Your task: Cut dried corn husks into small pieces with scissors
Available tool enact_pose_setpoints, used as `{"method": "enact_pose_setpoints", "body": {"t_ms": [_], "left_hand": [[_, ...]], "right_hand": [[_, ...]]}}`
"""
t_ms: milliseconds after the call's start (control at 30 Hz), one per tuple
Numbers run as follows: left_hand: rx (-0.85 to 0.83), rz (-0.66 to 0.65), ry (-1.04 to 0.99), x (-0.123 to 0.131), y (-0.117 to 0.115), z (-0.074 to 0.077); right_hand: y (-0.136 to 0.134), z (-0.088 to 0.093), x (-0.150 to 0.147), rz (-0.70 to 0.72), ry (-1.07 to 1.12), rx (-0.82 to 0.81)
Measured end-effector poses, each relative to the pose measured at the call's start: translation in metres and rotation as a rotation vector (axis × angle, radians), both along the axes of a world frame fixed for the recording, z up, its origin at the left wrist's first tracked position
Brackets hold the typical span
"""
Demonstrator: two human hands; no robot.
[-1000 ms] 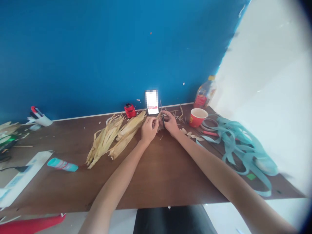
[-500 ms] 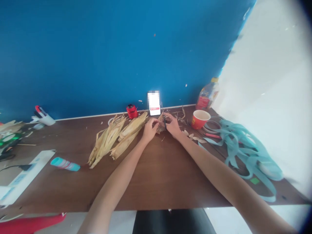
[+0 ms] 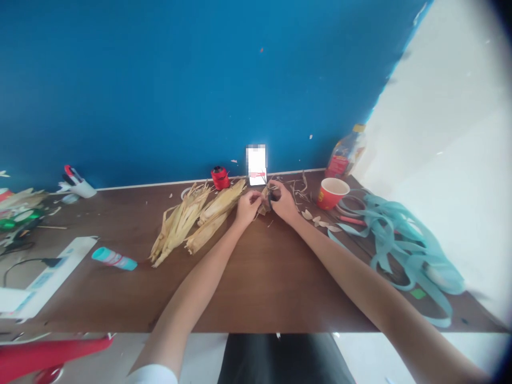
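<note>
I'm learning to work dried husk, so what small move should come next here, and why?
Probably a small snip at the dried husk piece: the right hand holds what look like dark-handled scissors, and the left hand is at the piece, close beside them. Finer contact is too small to make out.

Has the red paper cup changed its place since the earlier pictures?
No. Judged against the bottle, the red paper cup keeps its place on the table; the view shifted.

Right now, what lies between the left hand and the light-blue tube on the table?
In the head view, dry husks lie on the table between the left hand and the light-blue tube.
</note>
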State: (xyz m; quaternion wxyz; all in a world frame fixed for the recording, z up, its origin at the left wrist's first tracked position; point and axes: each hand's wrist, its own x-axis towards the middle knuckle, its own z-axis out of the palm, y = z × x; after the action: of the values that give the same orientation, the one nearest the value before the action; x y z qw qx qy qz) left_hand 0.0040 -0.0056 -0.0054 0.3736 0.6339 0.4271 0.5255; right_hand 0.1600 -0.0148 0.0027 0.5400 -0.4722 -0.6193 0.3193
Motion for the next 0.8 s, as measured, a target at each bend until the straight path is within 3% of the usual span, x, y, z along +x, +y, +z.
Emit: {"method": "enact_pose_setpoints", "body": {"t_ms": [500, 600, 800], "left_hand": [[0.055, -0.001, 0.101, 0.0008, 0.0, 0.0027], [0.003, -0.01, 0.059, -0.0005, -0.001, 0.0043], [-0.121, 0.003, -0.072, -0.0037, -0.0005, 0.0034]], "right_hand": [[-0.0014, 0.002, -0.0003, 0.034, 0.002, 0.016], [-0.0003, 0.0002, 0.0, 0.005, 0.005, 0.029], [-0.0042, 0.0051, -0.0011, 0.08, 0.027, 0.025]]}}
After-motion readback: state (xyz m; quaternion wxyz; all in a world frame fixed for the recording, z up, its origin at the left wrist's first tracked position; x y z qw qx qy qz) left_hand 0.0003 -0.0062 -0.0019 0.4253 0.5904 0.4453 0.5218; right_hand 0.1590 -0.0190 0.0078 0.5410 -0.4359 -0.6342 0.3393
